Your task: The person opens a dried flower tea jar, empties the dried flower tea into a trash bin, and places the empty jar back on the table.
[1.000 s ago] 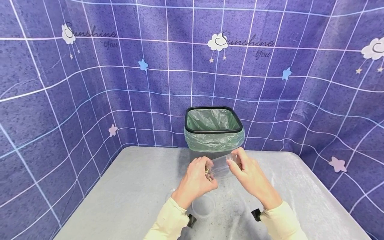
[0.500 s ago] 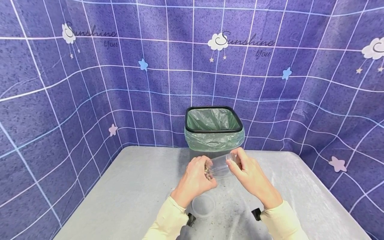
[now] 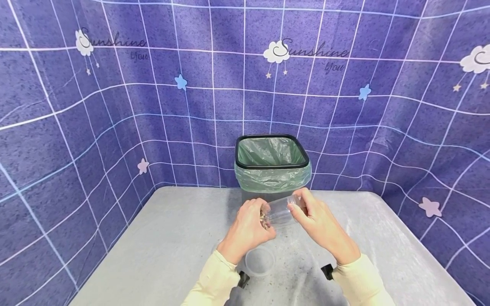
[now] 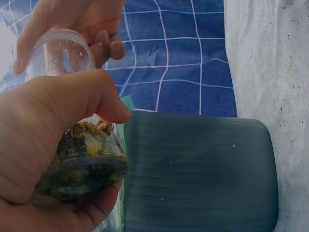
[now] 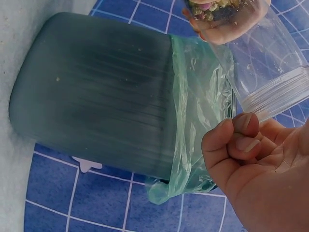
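A clear plastic jar (image 3: 279, 212) is held tilted above the table, in front of the bin. My left hand (image 3: 249, 227) grips its lower left end, where small dried flowers and plant bits (image 4: 91, 140) have gathered; yellow, green and pink pieces show in the right wrist view. At the raised right end my right hand (image 3: 319, 223) holds the ridged clear rim part (image 5: 277, 94) between thumb and fingers. The right wrist view shows some of those fingers curled beside it, with the thumb hidden. Whether this ridged part is a separate lid cannot be told.
Behind the hands stands a dark bin (image 3: 249, 196) with a black rim and a green liner bag (image 3: 273, 180). A clear round lid or dish (image 3: 260, 260) lies near my left wrist, with another clear edge partly hidden. Specks dot the grey table (image 3: 172, 238).
Both hands keep nearly the same place on the jar. The dried bits at its left end look slightly shifted, and the head view has moved a little.
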`<state>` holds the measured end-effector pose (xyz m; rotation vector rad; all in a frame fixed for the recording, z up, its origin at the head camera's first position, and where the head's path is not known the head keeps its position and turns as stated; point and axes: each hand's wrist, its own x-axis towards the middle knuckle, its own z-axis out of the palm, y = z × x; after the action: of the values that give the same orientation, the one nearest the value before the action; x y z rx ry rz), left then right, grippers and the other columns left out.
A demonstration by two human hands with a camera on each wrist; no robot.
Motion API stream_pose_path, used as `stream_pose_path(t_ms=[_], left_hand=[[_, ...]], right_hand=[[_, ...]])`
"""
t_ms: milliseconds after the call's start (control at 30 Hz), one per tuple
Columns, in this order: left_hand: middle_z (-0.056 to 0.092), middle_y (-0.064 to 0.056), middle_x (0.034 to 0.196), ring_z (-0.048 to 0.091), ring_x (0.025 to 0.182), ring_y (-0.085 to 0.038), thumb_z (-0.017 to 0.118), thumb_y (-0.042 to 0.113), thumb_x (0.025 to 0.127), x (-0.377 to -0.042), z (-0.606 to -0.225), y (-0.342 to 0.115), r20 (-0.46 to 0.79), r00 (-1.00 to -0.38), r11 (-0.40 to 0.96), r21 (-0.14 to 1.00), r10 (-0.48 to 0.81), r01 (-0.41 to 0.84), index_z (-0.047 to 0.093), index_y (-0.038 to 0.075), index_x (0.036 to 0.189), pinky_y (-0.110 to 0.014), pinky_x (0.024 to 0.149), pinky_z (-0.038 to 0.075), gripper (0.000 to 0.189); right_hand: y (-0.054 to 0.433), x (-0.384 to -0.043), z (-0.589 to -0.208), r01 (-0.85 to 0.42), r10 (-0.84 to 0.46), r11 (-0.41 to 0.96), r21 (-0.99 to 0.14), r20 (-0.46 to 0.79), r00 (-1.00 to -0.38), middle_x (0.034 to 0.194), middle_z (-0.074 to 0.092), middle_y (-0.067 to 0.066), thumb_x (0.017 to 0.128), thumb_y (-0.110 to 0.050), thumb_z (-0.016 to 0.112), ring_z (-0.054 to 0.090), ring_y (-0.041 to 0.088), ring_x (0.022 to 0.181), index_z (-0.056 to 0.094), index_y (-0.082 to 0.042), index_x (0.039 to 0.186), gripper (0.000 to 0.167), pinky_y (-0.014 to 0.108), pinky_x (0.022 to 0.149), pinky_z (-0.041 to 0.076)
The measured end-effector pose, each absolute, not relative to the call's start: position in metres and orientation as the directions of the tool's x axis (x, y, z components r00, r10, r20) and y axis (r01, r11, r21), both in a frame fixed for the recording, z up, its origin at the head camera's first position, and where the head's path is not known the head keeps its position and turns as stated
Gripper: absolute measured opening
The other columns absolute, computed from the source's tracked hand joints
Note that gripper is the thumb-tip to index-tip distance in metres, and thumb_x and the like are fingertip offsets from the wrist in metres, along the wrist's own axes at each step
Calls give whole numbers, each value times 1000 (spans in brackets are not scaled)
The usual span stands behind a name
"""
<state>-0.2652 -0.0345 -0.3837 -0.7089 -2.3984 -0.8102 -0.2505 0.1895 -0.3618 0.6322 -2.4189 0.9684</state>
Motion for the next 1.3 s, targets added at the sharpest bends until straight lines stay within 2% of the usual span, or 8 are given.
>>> stream_pose_path(t_ms=[367,567,700,867,1033,1300], left_hand=[[63,8,84,58,82,-15,82,17,61,-265,-383,-37,596,-738,680,400,317,615,65,15,95,-28,74,51,38],[63,10,84,58,81,-13,80,16,62,-264,-383,-40,552,-766,653,453,328,607,67,16,96,-27,73,50,37],[63,9,82,57,78,-11,81,16,62,-265,-381,-42,529,-778,649,467,338,600,66,17,96,-26,71,50,37],[61,11,79,56,74,-9,82,16,62,-265,-378,-43,491,-799,645,494,346,583,65,19,93,-24,67,48,36],[59,11,79,55,74,-9,82,17,62,-267,-378,-43,484,-803,648,495,348,579,66,18,95,-24,67,48,37],[59,11,79,55,75,-10,82,18,61,-267,-378,-43,495,-793,652,477,354,589,67,15,96,-24,67,47,38]], right_hand=[[189,-250,-362,-569,-251,644,-511,561,-789,71,49,-11,103,-41,62,47,6,59,54,-26,121,25,26,56,42],[191,-251,-363,-621,-296,622,-477,591,-750,75,50,-10,100,-35,67,48,6,62,55,-27,126,30,26,56,43],[194,-251,-361,-657,-343,594,-463,593,-728,80,51,-10,100,-34,68,49,6,69,54,-31,130,33,25,61,44],[198,-249,-357,-706,-412,561,-431,594,-690,95,55,-11,99,-29,69,53,9,84,53,-26,137,42,24,71,46],[201,-247,-354,-726,-441,548,-415,594,-673,109,57,-12,99,-27,71,56,11,93,52,-22,142,47,25,74,47],[201,-247,-354,-740,-450,550,-388,609,-654,111,57,-12,97,-25,73,57,10,95,53,-21,140,48,28,82,49]])
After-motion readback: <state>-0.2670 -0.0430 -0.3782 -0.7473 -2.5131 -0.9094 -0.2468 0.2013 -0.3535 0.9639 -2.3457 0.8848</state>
